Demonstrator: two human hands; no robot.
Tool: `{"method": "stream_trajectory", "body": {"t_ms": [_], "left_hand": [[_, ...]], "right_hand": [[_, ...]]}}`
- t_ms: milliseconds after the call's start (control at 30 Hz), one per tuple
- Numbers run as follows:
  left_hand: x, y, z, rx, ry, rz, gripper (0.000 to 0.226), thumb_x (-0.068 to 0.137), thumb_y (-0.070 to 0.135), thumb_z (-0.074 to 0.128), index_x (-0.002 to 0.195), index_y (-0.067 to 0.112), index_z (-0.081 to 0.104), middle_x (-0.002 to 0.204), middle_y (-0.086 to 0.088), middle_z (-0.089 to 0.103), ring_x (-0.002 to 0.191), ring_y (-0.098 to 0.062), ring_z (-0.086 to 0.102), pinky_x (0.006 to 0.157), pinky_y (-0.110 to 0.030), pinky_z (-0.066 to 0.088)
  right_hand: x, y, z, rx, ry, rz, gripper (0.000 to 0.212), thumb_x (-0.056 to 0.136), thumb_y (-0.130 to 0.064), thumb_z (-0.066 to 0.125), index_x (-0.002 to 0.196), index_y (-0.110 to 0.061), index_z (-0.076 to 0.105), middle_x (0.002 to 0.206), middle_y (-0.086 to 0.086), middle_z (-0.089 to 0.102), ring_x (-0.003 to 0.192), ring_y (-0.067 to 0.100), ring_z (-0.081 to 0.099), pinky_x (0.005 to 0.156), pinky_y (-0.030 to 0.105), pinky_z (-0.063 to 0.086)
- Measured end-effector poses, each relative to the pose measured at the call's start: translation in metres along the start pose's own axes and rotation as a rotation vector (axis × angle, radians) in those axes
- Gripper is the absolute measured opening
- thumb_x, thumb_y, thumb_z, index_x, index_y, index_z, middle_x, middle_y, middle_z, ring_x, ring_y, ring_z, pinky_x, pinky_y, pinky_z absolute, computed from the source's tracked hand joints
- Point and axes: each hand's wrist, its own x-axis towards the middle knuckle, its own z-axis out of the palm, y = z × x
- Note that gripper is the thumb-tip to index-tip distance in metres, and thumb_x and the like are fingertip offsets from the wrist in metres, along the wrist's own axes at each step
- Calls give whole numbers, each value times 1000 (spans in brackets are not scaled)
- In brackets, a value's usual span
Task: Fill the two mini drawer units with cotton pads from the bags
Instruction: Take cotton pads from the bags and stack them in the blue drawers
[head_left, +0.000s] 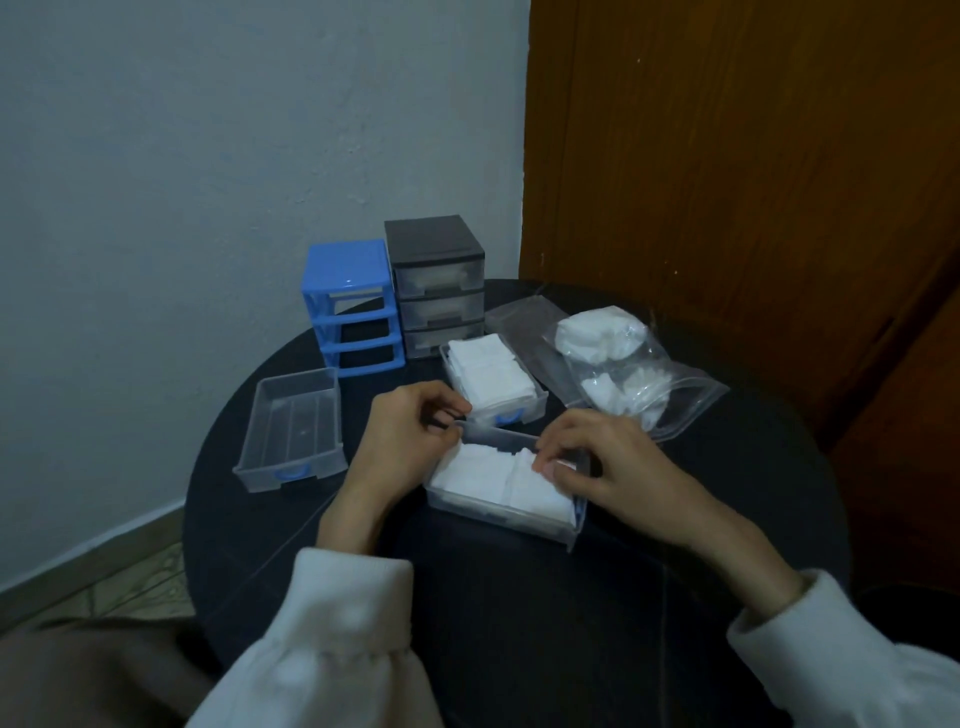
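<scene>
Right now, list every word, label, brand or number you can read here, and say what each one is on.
There is no readable text in this view.
Blue drawer unit: no label or brand shows.
Black drawer unit: plain fronts, no writing shows.
Clear drawers, such as the empty drawer: only blue handles, no marks.
Zip bags: clear plastic, no print that can be made out.
</scene>
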Motion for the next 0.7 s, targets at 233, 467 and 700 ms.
{"method": "stream_trajectory", "body": {"t_ms": [233, 467, 700], "left_hand": [[1, 0, 1, 2, 4, -3, 26, 76, -5, 66, 86, 19, 68, 85, 5, 67, 78, -2, 60, 67, -3, 45], [3, 0, 1, -8, 25, 47, 19, 76, 5, 73, 87, 19, 67, 82, 4, 66, 75, -5, 60, 68, -8, 48], [8, 29, 10, -88, 91, 193, 15, 86, 12, 63, 95, 24, 65, 92, 11, 65, 86, 0, 60, 75, -11, 50]], "right_hand": [[-2, -4, 3, -118, -112, -55, 20, 91, -25, 59, 109, -24, 66, 94, -24, 47, 90, -12, 45, 77, 8, 38], [-6, -4, -1, -94, -50, -37, 27, 94, -38, 47, 100, -21, 67, 93, -12, 58, 87, -1, 51, 75, 22, 44], [-29, 18, -26, -66, 278, 125, 8, 89, -28, 54, 84, -29, 61, 81, -18, 56, 82, -6, 54, 70, 6, 39]]}}
